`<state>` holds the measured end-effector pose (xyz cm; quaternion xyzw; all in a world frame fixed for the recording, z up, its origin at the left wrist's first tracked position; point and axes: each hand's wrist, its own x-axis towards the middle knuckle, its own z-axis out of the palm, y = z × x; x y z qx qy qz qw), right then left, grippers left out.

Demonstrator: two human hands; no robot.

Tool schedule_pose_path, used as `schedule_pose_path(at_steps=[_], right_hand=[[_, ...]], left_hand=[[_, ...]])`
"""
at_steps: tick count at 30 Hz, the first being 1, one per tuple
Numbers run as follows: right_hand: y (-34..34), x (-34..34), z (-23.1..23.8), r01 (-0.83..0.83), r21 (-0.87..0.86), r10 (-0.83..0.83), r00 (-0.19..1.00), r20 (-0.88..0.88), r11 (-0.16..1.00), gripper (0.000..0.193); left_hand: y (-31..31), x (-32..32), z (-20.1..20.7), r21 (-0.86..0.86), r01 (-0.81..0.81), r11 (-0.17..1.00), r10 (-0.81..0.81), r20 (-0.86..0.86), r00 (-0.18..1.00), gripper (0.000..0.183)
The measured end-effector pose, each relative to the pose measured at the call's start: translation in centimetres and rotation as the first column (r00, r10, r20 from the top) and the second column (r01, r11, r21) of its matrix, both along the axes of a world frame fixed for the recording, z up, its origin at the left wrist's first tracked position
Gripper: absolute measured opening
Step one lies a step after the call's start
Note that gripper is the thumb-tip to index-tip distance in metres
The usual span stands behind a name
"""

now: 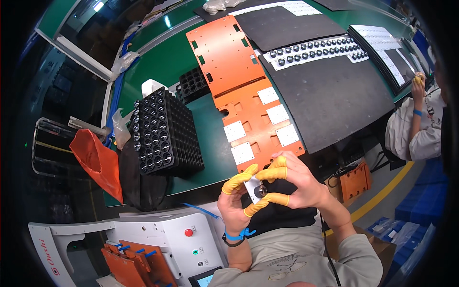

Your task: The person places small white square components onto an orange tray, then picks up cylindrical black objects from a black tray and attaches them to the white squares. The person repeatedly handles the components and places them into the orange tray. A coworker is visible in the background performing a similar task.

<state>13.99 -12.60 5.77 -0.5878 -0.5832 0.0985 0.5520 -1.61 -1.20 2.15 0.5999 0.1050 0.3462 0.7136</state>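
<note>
A green surface (207,138) runs from near left toward the far right. On the far left, a pale frame (79,55) borders dark panes, with a bright light (99,6) showing at the top. A white machine cabinet (174,248) stands near left; on the right, a yellow stripe (382,193) crosses grey floor (382,178).

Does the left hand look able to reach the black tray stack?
Probably yes: the way to the black tray stack looks open, though the left hand grips the small white plate.
</note>
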Motion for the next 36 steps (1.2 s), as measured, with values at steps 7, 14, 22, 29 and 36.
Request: schedule_pose_path(at_steps=[7, 14, 22, 29, 36], right_hand=[[-0.2, -0.5, -0.4, 0.036, 0.04, -0.038, 0.998, 0.049, 0.999, 0.04], [-0.5, -0.4, -0.1, 0.052, 0.025, -0.054, 0.994, 0.096, 0.998, 0.049], [0.1, -1.0, -1.5, 0.288, 0.247, -0.364, 0.856, 0.367, 0.925, 0.044], [-0.5, -0.7, -1.2, 0.275, 0.221, -0.34, 0.869, 0.359, 0.936, 0.042], [-0.3, 0.0, -1.1, 0.309, 0.174, -0.354, 0.828, 0.434, 0.935, 0.044]], left_hand=[[-0.5, 0.5, 0.3, -0.075, -0.017, 0.997, 0.017, 0.004, 1.0, 0.072], [-1.1, 1.6, 0.4, -0.28, 0.053, 0.958, -0.011, 0.146, 0.989, 0.069], [-2.5, 1.5, -1.0, -0.631, 0.274, 0.726, -0.24, 0.14, 0.961, 0.073], [-2.0, 1.0, -0.3, -0.267, 0.169, 0.949, -0.217, -0.16, 0.963, 0.082], [-0.4, 2.0, 1.3, 0.355, -0.137, 0.925, 0.18, -0.092, 0.979, 0.064]])
